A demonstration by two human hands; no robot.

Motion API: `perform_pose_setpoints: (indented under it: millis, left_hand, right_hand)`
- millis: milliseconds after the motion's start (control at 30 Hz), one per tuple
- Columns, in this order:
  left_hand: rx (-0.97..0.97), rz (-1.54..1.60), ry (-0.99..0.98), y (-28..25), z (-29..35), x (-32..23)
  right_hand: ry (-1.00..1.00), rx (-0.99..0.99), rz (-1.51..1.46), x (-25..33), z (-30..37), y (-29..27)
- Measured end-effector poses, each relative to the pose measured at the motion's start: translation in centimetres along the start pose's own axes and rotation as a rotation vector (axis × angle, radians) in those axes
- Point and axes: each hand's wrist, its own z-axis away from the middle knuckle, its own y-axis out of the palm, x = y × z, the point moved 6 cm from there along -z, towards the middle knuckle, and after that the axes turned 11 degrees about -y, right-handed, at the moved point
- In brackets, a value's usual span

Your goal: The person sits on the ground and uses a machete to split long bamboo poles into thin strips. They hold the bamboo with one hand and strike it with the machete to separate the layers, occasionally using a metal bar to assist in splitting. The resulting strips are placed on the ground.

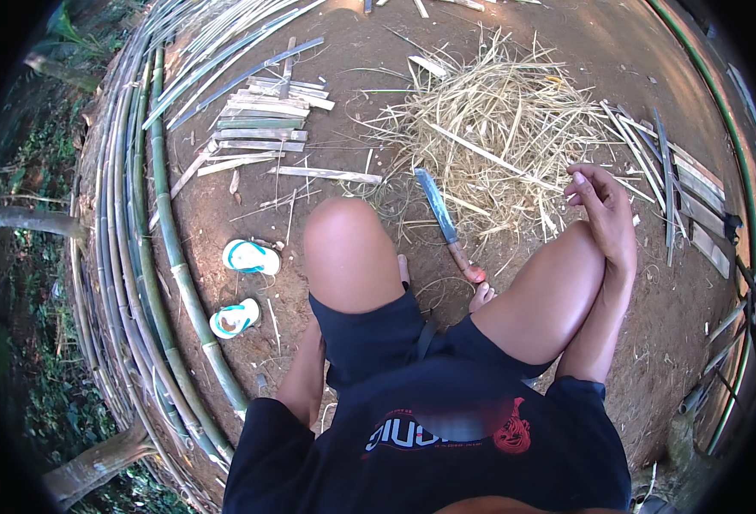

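My right hand (602,204) hangs over my right knee with its fingers loosely bent and apart, and nothing shows in it. Nearest to it lies a heap of thin bamboo shavings (498,128), with a longer pale bamboo strip (489,156) across the top. A large knife (436,206) rests on the ground between my feet and the heap, its wooden handle (461,257) toward me and its reddish end by my right toes. My left forearm (302,377) goes down beside my left thigh, and the hand itself is hidden.
Long bamboo poles (168,223) run along the left. White flip-flops (252,258) with teal straps lie beside them. Split bamboo slats (262,120) are piled at the far left, and more slats (699,201) lie at the right. A green pole (729,111) borders the right side.
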Motion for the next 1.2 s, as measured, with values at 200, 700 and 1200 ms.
perform_pose_setpoints:
  millis: [200,700,1200]
  left_hand:
    - [-0.129,0.042,0.003,-4.7,-0.5,2.3]
    - [-0.103,-0.086,0.053,-4.2,-4.8,-0.3]
    - [-0.099,-0.315,0.019,3.7,-11.8,-1.4]
  right_hand:
    - [-0.02,0.032,-0.036,0.2,-0.8,-0.2]
    - [-0.007,-0.017,0.087,1.4,2.4,-1.5]
    - [0.791,-0.624,-0.05,-30.2,30.5,0.4]
